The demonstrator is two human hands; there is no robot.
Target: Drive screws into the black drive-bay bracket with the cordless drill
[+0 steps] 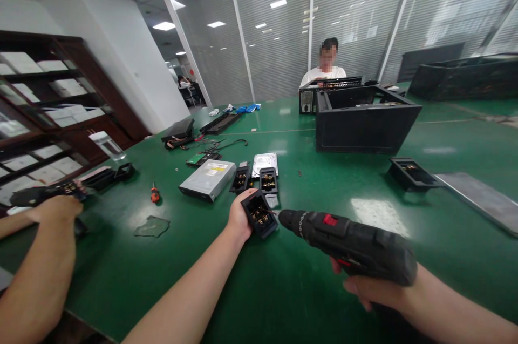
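Observation:
My left hand [238, 218] is closed around a small black rectangular box [256, 216] with brass-coloured metal parts inside, held tilted above the green table. A black cordless drill [356, 241] is in my right hand [378, 285], its fingers wrapped round the grip. The drill's chuck points left, and its thin bit reaches the right side of the box; whether it touches a screw I cannot tell. Just beyond the held box lie two similar black boxes [268, 180] and a silver hard drive [265, 163]. A silver optical drive [208, 179] lies to their left.
At the left, a co-worker's arms [48, 247] hold another dark power tool [40, 193]. An orange screwdriver [154, 194] and a clear shard-like piece [152, 226] lie nearby. A large black case [360, 128] stands at the back right, near another black box [413, 175] and a metal panel [481, 198].

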